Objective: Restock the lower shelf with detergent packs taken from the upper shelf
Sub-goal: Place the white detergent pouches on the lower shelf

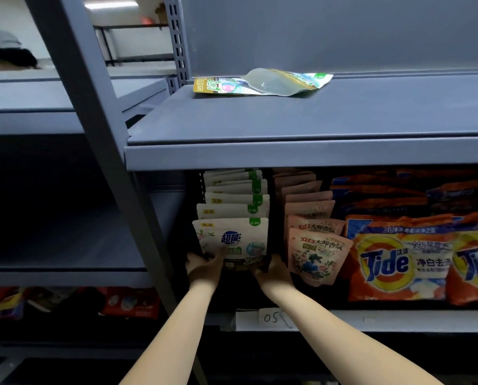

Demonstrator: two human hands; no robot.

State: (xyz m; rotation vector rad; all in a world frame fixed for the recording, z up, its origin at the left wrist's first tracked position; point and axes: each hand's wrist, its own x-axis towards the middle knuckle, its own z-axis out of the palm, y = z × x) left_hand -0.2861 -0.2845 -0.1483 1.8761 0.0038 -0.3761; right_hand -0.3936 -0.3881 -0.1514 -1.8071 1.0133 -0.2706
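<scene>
Hands reach into the lower shelf [371, 319]: left hand [204, 266] and right hand [274, 269] grip the front white detergent pack [232, 241], fingers curled on its bottom corners. Pressed unevenly, the row behind may topple. One pack [260, 81] remains lying on the upper shelf [315, 118].

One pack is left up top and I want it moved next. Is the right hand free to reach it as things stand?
Probably not yet: the right hand and left hand both hold the front white detergent pack on the lower shelf. Once released, the way looks open; nothing surrounds the flat pack on the upper shelf.
</scene>
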